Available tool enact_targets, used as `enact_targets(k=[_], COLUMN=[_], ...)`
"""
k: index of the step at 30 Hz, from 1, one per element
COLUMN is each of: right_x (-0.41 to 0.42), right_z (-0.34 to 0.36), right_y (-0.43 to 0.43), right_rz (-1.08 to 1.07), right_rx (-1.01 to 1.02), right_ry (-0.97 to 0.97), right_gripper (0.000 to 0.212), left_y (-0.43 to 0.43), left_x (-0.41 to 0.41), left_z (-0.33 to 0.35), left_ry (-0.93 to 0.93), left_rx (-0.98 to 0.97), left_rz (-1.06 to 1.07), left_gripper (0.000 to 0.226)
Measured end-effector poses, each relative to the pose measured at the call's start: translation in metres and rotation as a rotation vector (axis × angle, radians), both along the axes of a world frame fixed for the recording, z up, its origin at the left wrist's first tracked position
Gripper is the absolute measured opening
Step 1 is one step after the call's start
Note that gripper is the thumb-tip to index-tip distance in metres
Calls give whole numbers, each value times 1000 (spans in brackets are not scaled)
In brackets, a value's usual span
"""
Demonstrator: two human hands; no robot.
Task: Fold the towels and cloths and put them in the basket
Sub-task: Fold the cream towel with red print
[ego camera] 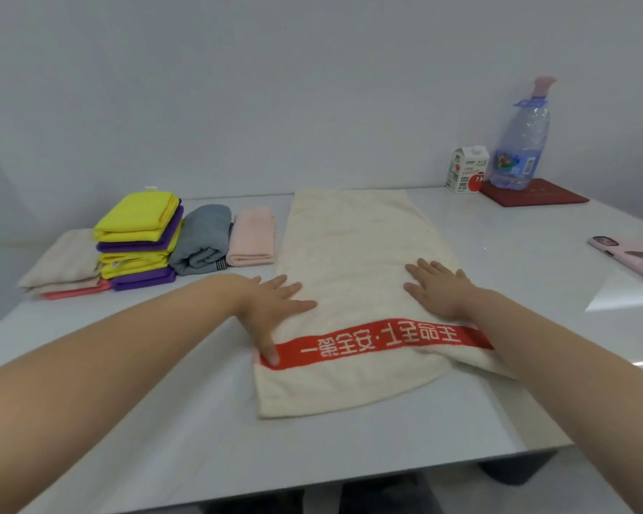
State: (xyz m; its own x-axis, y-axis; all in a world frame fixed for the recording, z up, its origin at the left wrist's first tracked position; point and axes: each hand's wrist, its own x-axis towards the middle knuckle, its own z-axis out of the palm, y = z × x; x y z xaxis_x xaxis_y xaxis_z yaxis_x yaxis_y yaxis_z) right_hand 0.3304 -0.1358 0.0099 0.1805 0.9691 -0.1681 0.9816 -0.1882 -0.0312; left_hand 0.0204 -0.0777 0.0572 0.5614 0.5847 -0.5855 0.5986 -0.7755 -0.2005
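Now, on the head camera: the cream towel (353, 254) with its red band (379, 341) lies flat, lengthwise on the desk (164, 402). Left hand (275, 307) presses its left edge, fingers (294, 290) straight and spread. Right hand (438, 287) presses the right side, fingers flat too. Folded cloths (138, 239) sit stacked left of the towel.

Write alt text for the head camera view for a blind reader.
A person's left hand and right hand press flat on a cream towel with a red lettered band, spread on a white table. Folded cloths sit to its left; a water bottle, a carton and a phone to its right.
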Motion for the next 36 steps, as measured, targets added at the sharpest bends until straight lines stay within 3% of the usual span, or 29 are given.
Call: enact_targets(k=[2, 5, 7, 12, 17, 20, 22, 25, 27, 30, 36], right_x=[-2, -23, -41, -49, -49, -53, -52, -50, -47, -40, -16], right_z=[2, 8, 9, -10, -2, -9, -9, -3, -2, -4, 11], right_y=[1, 4, 2, -16, -12, -8, -4, 11, 26, 54, 120], right_rz=[-3, 72, 108, 146, 137, 129, 145, 124, 109, 61, -30], right_rx=[15, 80, 81, 13, 227, 92, 203, 427, 407, 354, 308], right_ry=[-46, -46, 35, -27, -39, -13, -32, -37, -37, -7, 60], right_gripper=[56, 57, 58, 63, 56, 61, 54, 63, 67, 49, 51], left_y=[-1, -7, -12, -18, -8, -4, -1, 12, 26, 49, 121], left_x=[1, 20, 34, 38, 39, 44, 49, 61, 72, 88, 116], left_z=[9, 8, -5, -47, -35, -45, -52, -53, -49, -44, -37], left_ry=[-6, -465, -633, -393, -726, -599, -566, -662, -689, -695, -745], left_rx=[2, 4, 53, 96, 205, 234, 177, 219, 227, 232, 276], left_rz=[-2, 78, 125, 97, 133, 133, 147, 134, 151, 193, 332], left_gripper=[101, 52, 56, 68, 58, 62, 63, 61, 61, 60, 58])
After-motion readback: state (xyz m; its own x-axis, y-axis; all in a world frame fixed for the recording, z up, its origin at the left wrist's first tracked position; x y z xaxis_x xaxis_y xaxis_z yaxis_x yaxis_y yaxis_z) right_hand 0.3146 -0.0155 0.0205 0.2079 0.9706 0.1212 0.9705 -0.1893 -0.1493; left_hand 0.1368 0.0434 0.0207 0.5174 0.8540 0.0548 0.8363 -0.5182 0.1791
